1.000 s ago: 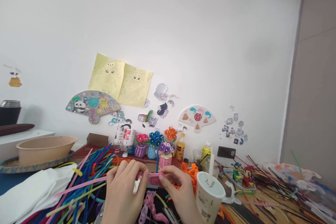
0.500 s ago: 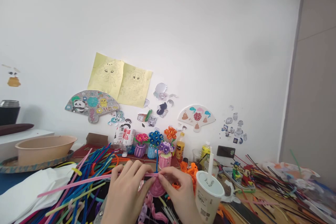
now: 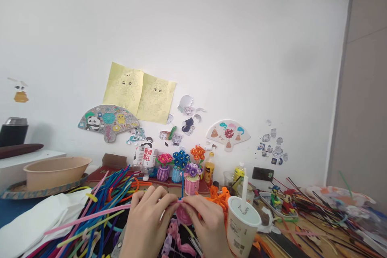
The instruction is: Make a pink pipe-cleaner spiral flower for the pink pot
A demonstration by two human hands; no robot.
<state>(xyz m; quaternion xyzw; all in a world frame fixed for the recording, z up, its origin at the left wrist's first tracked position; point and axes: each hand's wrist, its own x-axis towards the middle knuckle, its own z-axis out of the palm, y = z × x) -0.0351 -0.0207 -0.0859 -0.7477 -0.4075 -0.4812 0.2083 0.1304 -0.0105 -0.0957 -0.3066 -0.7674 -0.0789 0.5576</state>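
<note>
My left hand (image 3: 148,219) is closed, its thumb and forefinger pinching a pink pipe cleaner (image 3: 90,218) whose free end stretches out to the left. My right hand (image 3: 208,219) is closed too, fingertips almost meeting the left ones on the same pipe cleaner. Just below the fingertips hangs a round coil of pink pipe cleaner (image 3: 185,216), partly covered by the right thumb. A blue pipe cleaner (image 3: 182,188) sticks upright at the pinch. Under the hands lie curled pink and lilac pieces (image 3: 175,236).
Loose coloured pipe cleaners (image 3: 99,205) and a white bag (image 3: 39,217) lie to the left. Close to my right hand stands a lidded cup (image 3: 242,229) with a straw. Behind are pots of pipe-cleaner flowers (image 3: 192,185), a juice bottle (image 3: 209,171) and an orange pile (image 3: 222,197).
My fingertips have come closer together on the pink pipe cleaner, hiding the stretch between them. The whole view has shifted slightly, with things appearing a little further right.
</note>
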